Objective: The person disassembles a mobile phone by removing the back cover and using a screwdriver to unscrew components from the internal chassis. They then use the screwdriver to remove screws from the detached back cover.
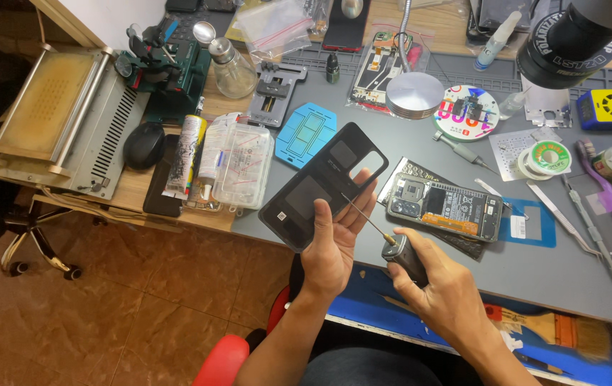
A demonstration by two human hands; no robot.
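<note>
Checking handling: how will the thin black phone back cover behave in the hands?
The thin black phone back cover is probably light: the left hand alone holds it up. Likely slightly flexible, given the camera cutouts. Its glossy surface may be slippery.

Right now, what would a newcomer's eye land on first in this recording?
The left hand holds up a black phone back cover, inner side showing, at the centre of the view. The right hand grips a precision screwdriver with its tip at that cover. Just right of them, the opened phone lies on the grey work mat, its circuit boards exposed.
</note>
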